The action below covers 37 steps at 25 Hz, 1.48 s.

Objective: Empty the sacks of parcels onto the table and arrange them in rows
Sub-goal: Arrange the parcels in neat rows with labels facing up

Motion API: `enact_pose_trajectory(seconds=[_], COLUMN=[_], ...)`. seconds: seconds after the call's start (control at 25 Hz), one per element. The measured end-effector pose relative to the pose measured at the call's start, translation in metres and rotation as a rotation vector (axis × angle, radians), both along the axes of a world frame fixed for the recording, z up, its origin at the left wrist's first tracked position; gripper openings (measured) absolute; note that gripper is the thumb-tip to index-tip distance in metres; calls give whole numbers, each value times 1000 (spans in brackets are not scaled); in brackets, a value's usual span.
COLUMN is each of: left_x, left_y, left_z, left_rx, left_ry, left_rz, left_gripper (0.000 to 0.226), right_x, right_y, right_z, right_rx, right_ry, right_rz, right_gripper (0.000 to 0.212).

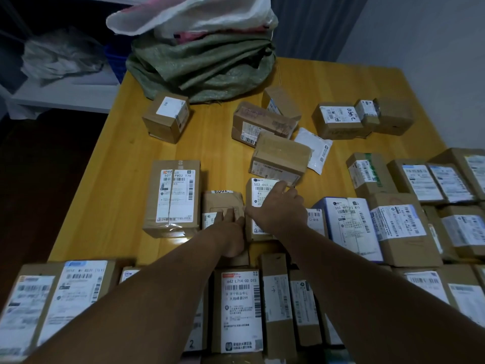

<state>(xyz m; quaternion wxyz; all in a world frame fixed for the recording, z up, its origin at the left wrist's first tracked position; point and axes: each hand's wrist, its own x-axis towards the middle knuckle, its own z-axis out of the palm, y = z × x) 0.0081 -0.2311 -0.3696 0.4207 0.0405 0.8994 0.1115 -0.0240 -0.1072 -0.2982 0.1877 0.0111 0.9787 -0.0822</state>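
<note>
We log the near row of parcels (241,308) as cut off at the lower edge and part-hidden by both forearms; most labels are unreadable. Beyond it, the left hand (232,229) lies flat, fingers straight, pressing the small brown parcel (223,200) and hiding its near end. Touching that parcel's right side is the labelled parcel (259,191), long axis pointing away from us. The right hand (279,208) rests spread on it, unclenched. Beyond the small brown parcel, loose boxes (265,122) lie askew on the table (126,164). Farthest are the green sack (204,67) and the white sack (189,14), the latter cropped.
</note>
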Motion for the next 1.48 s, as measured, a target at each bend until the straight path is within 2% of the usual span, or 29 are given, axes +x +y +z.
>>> enact_pose_trajectory(seconds=[0.32, 0.4, 0.56, 0.68, 0.8, 1.04, 1.12, 1.24, 1.32, 1.4, 1.48], left_x=[17, 16, 17, 19, 18, 12, 11, 8, 4, 0, 0], left_y=[-7, -8, -6, -1, 0, 2, 0, -17, -35, -55, -72], left_z=[31, 27, 19, 18, 19, 22, 31, 57, 73, 80, 75], left_rx=[27, 35, 60, 60, 61, 177, 202, 188, 89, -78, -220], left_ry=[42, 57, 88, 94, 69, 61, 137, 421, 615, 749, 729], left_rz=[85, 87, 112, 112, 111, 210, 263, 377, 466, 515, 602], left_gripper=[83, 83, 84, 81, 77, 76, 62, 38, 32, 37, 57], right_x=[13, 12, 7, 5, 8, 13, 12, 8, 4, 1, -1], right_y=[-7, -7, -1, 6, 6, 1, 0, -6, -14, -24, -33], right_z=[-14, -15, -7, -6, -6, -2, 2, 11, 17, 21, 19], right_rx=[143, 166, 86, 61, 52, -16, -43, -94, -118, -126, -138], right_ry=[1, -11, -67, -86, -170, -219, -203, -184, -174, -178, -187], right_rz=[49, 53, 41, 134, 185, 104, 95, 108, 135, 180, 215], right_gripper=[122, 113, 67, 46, 41, 43, 44, 42, 41, 38, 36])
